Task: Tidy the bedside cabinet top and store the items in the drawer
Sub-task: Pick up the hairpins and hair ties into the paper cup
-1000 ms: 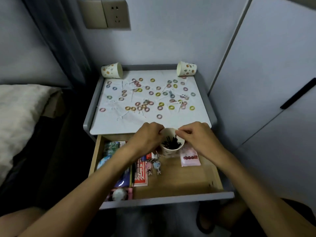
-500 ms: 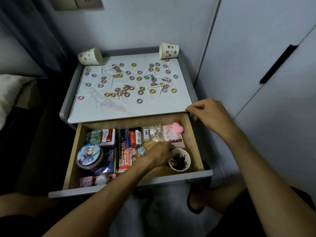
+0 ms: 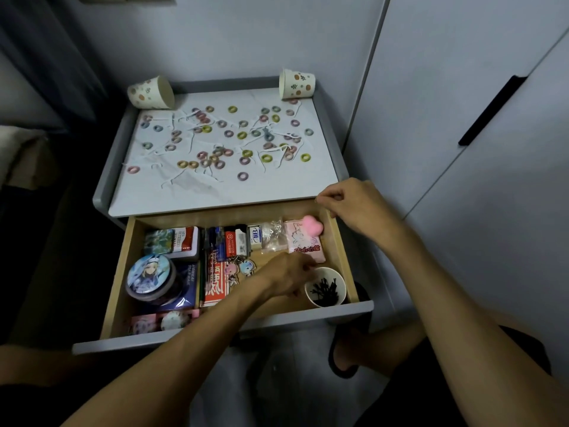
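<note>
Left hand [image 3: 288,277] is down in the open drawer [image 3: 308,318], fingers curled against the left side of the paper cup [image 3: 337,277] of black hairpins [image 3: 324,292]. It's blurred, so can't tell if it grips the rim or just touches it. The cup is upright in the drawer's front right corner.

Drawer contents, left to right: round tin [image 3: 151,277], red-and-white box [image 3: 183,241], pens [image 3: 217,241], red printed pack [image 3: 215,283], two keychain charms [image 3: 238,268], pink packet [image 3: 304,246] with a pink heart [image 3: 312,225] on it.

Right hand [image 3: 358,208] is over the drawer's right rear corner, fingers curled, thumb against forefinger. Can't tell if anything is pinched.

Cabinet top [image 3: 215,197]: one patterned cup on its side at the back left [image 3: 151,93], another at the back right [image 3: 297,84]. Between them are scattered coloured rings [image 3: 243,176] and thin white picks [image 3: 172,180].
</note>
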Motion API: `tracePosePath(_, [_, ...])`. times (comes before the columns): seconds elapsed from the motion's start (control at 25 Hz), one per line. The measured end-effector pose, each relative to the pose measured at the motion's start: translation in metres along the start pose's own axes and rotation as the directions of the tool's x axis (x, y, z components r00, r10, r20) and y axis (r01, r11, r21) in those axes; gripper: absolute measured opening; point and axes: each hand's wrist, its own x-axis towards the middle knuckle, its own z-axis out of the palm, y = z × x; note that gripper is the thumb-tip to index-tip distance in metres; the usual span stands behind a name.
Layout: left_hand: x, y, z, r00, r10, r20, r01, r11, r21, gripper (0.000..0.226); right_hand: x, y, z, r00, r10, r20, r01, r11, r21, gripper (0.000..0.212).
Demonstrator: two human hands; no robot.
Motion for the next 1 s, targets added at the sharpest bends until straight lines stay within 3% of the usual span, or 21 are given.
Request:
tracePosePath(0.2, [-0.022,-0.006,-0.065,0.985,0.015,-0.170,-0.030,0.996,-0.084,0.035,0.010,-0.016,0.019,0.997,-0.073,0.026,0.074,0.997,-0.014,0.022])
tracePosePath(0.32, [-0.044,-0.010,-0.117,0.950,0.013,-0.311,-0.079,0.977,-0.198,0.028,0.019,-0.027,0.029,0.992,-0.118,-0.047,0.118,0.993,-0.018,0.022])
tracePosePath(0.44, [-0.060,-0.020,-0.167,0.900,-0.038,-0.435,-0.135,0.923,-0.360,0.023,0.052,-0.045,0.031,0.976,-0.181,-0.120,0.156,0.968,-0.196,0.026])
tracePosePath(0.52, [-0.062,-0.031,-0.196,0.868,-0.083,-0.490,-0.164,0.883,-0.440,0.021,0.095,-0.064,0.031,0.954,-0.271,-0.125,0.200,0.891,-0.407,0.032])
tracePosePath(0.64, [-0.057,-0.046,-0.223,0.847,-0.112,-0.519,-0.184,0.855,-0.485,0.022,0.175,-0.083,0.020,0.954,-0.274,-0.124,0.153,0.797,-0.585,0.040])
tracePosePath(0.76, [-0.049,-0.064,-0.237,0.847,-0.119,-0.518,-0.197,0.835,-0.514,0.020,0.250,-0.082,0.012,0.951,-0.307,0.022,0.183,0.505,-0.844,0.041])
tracePosePath(0.88, [-0.041,-0.076,-0.241,0.850,-0.145,-0.506,-0.214,0.783,-0.584,0.017,0.297,-0.077,0.020,0.964,-0.256,0.072,0.163,0.353,-0.921,0.037])
tracePosePath(1.0, [-0.035,-0.078,-0.240,0.850,-0.147,-0.506,-0.228,0.764,-0.604,0.016,0.313,-0.070,0.032,0.982,-0.190,0.020,0.069,0.257,-0.964,0.031])
